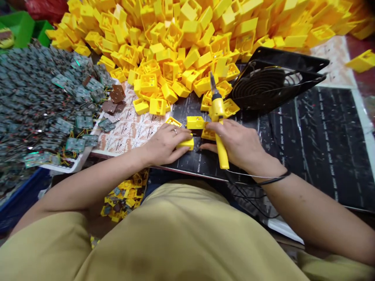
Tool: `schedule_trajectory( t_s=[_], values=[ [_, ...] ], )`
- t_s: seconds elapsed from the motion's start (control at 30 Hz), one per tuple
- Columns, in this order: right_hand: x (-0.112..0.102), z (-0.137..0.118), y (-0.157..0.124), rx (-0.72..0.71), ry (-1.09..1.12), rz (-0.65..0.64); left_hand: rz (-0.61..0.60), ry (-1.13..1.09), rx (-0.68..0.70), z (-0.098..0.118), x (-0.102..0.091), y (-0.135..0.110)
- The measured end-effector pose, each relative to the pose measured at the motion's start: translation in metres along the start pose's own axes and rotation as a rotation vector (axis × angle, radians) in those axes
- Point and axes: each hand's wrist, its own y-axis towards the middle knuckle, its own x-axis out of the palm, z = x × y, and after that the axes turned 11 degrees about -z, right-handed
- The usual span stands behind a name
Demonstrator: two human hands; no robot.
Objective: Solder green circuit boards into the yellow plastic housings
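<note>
My left hand [164,143] lies on the black mat [322,132], fingers curled over a small yellow plastic housing [186,144]. My right hand [238,143] is closed round the yellow handle of a soldering iron [218,117] whose dark tip points away from me, and its fingers also touch another yellow housing [208,134]. One more housing [195,122] sits just beyond the two hands. A thin cable runs from the iron over my right wrist.
A huge pile of yellow housings [187,39] fills the back. A heap of small green circuit boards [43,101] covers the left. A black fan [275,80] stands tilted at right. Finished yellow parts [125,195] lie below the table edge by my lap.
</note>
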Motion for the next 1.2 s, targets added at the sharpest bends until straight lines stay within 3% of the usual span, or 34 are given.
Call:
schedule_trajectory(
  t_s=[0.1, 0.17, 0.23, 0.3, 0.4, 0.47, 0.53, 0.63, 0.77, 0.87, 1.0, 1.07, 1.2],
  values=[
    [0.0, -0.002, -0.002, -0.025, 0.044, -0.012, 0.024, -0.167, -0.069, 0.008, -0.013, 0.009],
    [-0.003, -0.003, -0.013, -0.08, 0.106, -0.018, -0.074, -0.182, -0.166, 0.018, -0.014, 0.016],
    [-0.007, -0.006, -0.028, -0.145, 0.168, -0.042, -0.227, -0.063, -0.252, 0.029, -0.01, 0.02],
    [-0.01, -0.01, -0.042, -0.187, 0.209, -0.052, -0.305, 0.136, -0.295, 0.036, -0.008, 0.019],
    [-0.012, -0.019, -0.051, -0.157, 0.181, 0.049, -0.196, 0.338, -0.296, 0.038, -0.012, 0.007],
    [-0.01, -0.028, -0.05, -0.062, 0.087, 0.158, -0.103, 0.34, -0.232, 0.035, -0.016, -0.004],
    [-0.005, -0.037, -0.046, 0.043, -0.003, 0.212, -0.083, 0.28, -0.171, 0.033, -0.017, -0.013],
    [0.006, -0.045, -0.043, 0.11, 0.055, 0.183, -0.104, 0.219, -0.162, 0.032, -0.008, -0.021],
    [0.016, -0.04, -0.048, 0.009, 0.267, 0.126, -0.056, 0.108, -0.077, 0.032, 0.007, -0.021],
    [0.015, -0.034, -0.051, -0.082, 0.372, 0.079, 0.002, 0.011, 0.026, 0.025, 0.009, -0.02],
    [0.013, -0.033, -0.042, -0.111, 0.403, 0.08, 0.137, 0.112, -0.111, 0.002, -0.002, -0.014],
    [0.015, -0.035, -0.031, -0.136, 0.382, 0.101, 0.113, 0.199, -0.208, -0.008, -0.006, -0.008],
    [0.024, -0.04, -0.014, -0.247, 0.31, 0.125, -0.129, 0.319, -0.251, -0.01, -0.015, -0.003]
  ],
)
